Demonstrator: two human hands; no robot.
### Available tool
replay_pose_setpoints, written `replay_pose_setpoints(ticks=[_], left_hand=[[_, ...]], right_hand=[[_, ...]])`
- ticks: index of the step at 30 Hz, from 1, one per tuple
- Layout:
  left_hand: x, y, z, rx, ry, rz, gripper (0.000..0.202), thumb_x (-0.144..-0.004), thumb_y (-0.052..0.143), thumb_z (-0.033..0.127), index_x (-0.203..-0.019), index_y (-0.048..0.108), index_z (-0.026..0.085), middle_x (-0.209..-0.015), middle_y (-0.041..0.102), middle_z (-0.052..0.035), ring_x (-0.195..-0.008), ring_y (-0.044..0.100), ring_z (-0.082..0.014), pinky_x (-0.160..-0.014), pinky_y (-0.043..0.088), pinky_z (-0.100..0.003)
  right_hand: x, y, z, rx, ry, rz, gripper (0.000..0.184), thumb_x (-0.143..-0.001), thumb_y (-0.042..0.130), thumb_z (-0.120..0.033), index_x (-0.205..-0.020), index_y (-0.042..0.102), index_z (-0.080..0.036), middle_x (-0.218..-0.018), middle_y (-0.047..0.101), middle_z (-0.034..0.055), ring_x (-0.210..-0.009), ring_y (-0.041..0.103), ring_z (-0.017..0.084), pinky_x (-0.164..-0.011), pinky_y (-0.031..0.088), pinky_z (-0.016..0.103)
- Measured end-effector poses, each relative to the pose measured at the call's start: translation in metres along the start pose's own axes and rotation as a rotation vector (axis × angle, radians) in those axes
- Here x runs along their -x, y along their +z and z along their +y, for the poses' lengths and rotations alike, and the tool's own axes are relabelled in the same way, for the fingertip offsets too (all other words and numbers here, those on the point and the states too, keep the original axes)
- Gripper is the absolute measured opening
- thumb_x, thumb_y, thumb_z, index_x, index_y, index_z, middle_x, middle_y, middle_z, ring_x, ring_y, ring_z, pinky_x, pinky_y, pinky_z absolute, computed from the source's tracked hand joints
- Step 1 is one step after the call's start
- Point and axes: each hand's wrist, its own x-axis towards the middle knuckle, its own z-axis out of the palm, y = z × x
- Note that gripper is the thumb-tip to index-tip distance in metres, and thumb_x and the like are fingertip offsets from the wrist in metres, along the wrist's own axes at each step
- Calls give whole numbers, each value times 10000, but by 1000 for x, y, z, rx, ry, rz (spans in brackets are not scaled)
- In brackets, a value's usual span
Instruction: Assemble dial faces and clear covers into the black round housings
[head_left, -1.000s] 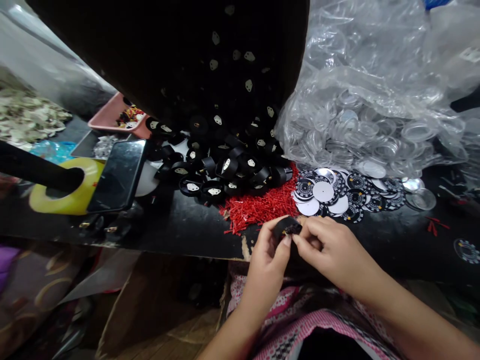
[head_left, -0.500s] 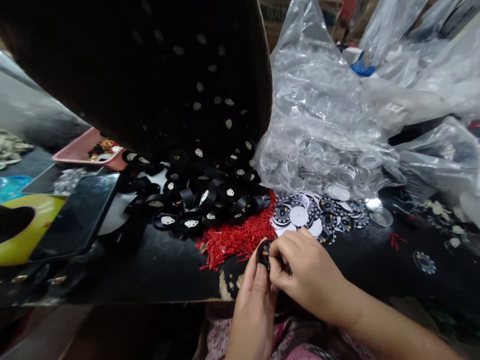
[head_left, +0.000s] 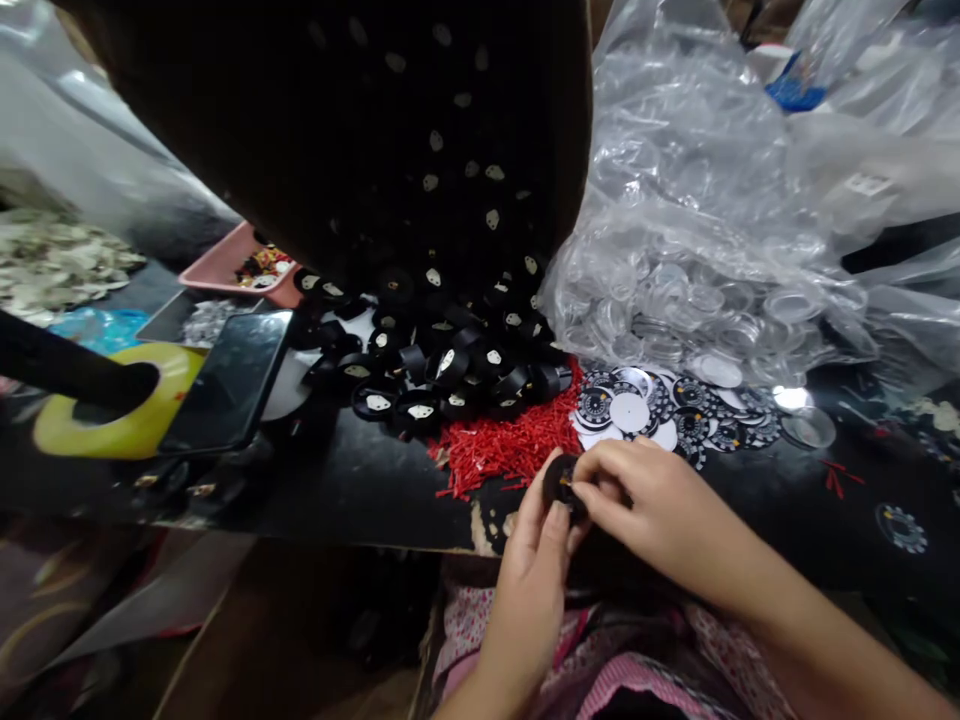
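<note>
My left hand (head_left: 534, 560) is closed around a small round black case (head_left: 556, 482), tilted on its edge near the front of the table. Part of a dark dial with a yellow-orange mark shows on the case. My right hand (head_left: 660, 505) has its thumb and fingertips pinched together at the face of the case; whatever is between them is hidden. Just beyond my hands lie a heap of thin red plastic pointers (head_left: 510, 445) and a spread of black-and-white printed dial discs (head_left: 630, 412).
Many black cases (head_left: 450, 368) spill from a large dark container (head_left: 360, 130). Clear round covers (head_left: 675, 310) fill a plastic bag at the right. Leftward are a phone (head_left: 229, 385), a yellow tape roll (head_left: 64, 425) and a pink tray (head_left: 217, 262). One dial disc (head_left: 902, 528) lies far right.
The camera view has turned, so the table's things sit farther right and slightly higher. My right fingertips have shifted toward the right side of the case, exposing more of its face.
</note>
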Motion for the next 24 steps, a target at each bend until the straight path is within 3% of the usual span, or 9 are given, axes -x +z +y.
replay_pose_setpoints(ticks=[2,5,7,10,14,19,24], left_hand=[[-4,-4,4,-28,-8,-52,314,-870,684,365,-1181,688,322,-1374,645,-22,-1310,562,-256,-1095,458,-447],[-15,-9,10,47,-65,-100,313,-902,644,368,-1194,675,259,-1273,709,-65,-1216,638,-246,-1090,458,-451],[-23,-9,14,74,-77,-106,312,-910,634,364,-1184,672,220,-1228,729,-91,-1172,666,-245,-1092,454,-449],[-34,-4,20,85,-90,-145,292,-916,622,376,-1124,691,184,-1168,749,-115,-1135,686,-252,-1089,454,-445],[-41,-1,25,107,-117,-189,317,-907,625,412,-1091,701,166,-1176,742,-140,-1161,673,-267,-1084,461,-427],[-41,-6,23,94,-130,-161,401,-863,684,416,-1136,678,123,-1172,738,-181,-1120,692,-283,-1058,486,-442],[-34,-8,22,37,-68,-163,340,-868,673,418,-1100,697,171,-1158,748,-155,-1105,695,-276,-1000,522,-455]], right_hand=[[-11,-13,19,-98,-9,10,157,-937,551,-277,-860,676,-221,-820,719,14,-743,641,168,-697,467,293],[-37,-26,55,176,168,322,252,-947,522,-333,-1055,696,-186,-1045,718,110,-931,664,264,-804,483,393],[-54,-29,74,440,238,304,356,-915,567,-372,-1168,669,-143,-1193,659,190,-1022,636,351,-838,463,482],[-69,-29,88,609,204,241,372,-932,531,-364,-1201,653,-139,-1195,641,207,-1061,612,377,-836,447,504],[-74,-28,91,612,201,259,400,-919,547,-357,-1244,617,-134,-1233,614,221,-1073,599,376,-829,432,482],[-77,-33,92,587,168,255,321,-913,557,-304,-1186,649,-163,-1118,670,160,-1002,634,319,-876,423,473],[-63,-39,97,424,109,267,268,-925,557,-254,-1133,708,-176,-1220,640,132,-1045,650,260,-891,493,418]])
